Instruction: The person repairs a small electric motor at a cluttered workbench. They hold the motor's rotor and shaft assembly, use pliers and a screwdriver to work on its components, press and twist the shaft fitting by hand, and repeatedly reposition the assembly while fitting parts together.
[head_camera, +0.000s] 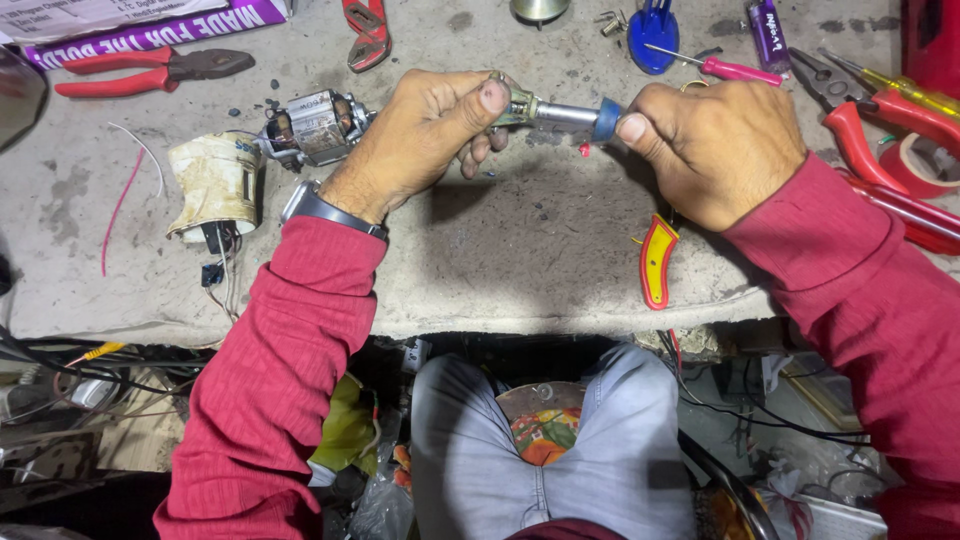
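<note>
Hands working a motor rotor over the bench.

Left hand (435, 125) is gripping the rotor (320, 125) by its shaft end, while right hand (715, 150) is closing around a blue-tipped tool (575, 117) meeting that shaft; red pliers (150, 70) are lying well apart.

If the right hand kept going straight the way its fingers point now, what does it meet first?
Probably the left hand: the right hand points leftward along the metal shaft both grip, and the left thumb closes that line.
</note>
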